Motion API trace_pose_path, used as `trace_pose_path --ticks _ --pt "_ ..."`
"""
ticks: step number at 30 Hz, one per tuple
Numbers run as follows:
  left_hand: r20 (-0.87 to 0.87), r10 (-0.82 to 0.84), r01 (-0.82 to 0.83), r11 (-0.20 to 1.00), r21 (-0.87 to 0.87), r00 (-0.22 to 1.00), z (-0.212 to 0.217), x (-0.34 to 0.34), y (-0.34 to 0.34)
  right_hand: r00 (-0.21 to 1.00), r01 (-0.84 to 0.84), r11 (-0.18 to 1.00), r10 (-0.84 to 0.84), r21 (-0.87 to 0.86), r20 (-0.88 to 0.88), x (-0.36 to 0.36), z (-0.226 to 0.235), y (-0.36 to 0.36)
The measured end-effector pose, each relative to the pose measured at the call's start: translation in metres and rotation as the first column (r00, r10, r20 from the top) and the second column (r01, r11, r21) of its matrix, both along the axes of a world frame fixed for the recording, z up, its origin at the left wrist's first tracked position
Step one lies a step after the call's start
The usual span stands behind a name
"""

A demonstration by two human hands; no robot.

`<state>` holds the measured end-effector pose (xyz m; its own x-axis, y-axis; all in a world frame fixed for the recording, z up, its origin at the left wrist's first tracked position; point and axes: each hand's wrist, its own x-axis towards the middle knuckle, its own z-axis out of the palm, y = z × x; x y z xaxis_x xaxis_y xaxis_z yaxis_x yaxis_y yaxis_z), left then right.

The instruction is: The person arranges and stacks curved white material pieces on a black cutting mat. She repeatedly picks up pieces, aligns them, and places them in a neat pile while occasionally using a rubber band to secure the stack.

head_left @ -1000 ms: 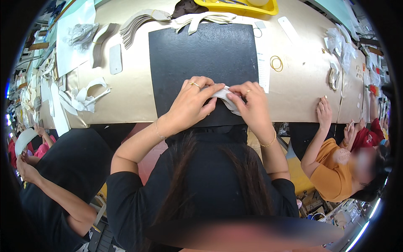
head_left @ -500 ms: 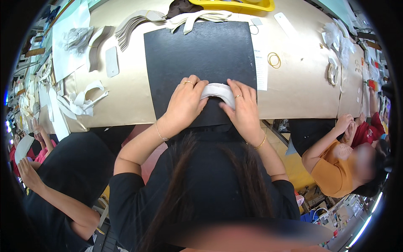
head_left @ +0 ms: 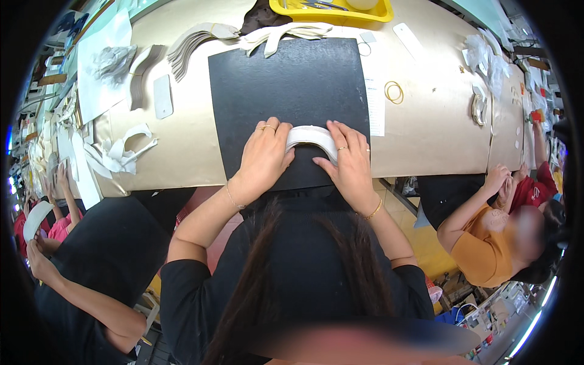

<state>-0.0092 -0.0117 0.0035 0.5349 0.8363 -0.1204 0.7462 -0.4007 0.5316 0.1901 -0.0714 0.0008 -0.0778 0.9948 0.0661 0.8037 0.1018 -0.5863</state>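
a tan table point(head_left: 432, 140) spanned the upper half; yellow floor point(head_left: 427, 242) lay right of centre; a strip light point(head_left: 525, 334) glowed lower right.

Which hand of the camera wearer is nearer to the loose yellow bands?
Right. The right hand is left of the yellow bands, nearer the body; the left hand is farther left, past the curved white piece.

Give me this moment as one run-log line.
white strip: curved, over black mat | left hand: holding left end | right hand: holding right end
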Motion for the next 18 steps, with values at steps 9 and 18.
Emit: trace_pose_path --ticks 9,18 --pt "-0.002 0.043 -0.043 0.999 0.014 0.999 -0.007 0.008 -0.001 0.999 -0.022 0.999 0.021 -0.033 -0.028 0.008 -0.007 0.008" --pt "0.276 -0.072 0.021 0.983 0.182 0.958 -0.002 -0.004 0.003 0.955 -0.182 0.974 0.141 -0.138 -0.261 0.016 0.017 0.026"
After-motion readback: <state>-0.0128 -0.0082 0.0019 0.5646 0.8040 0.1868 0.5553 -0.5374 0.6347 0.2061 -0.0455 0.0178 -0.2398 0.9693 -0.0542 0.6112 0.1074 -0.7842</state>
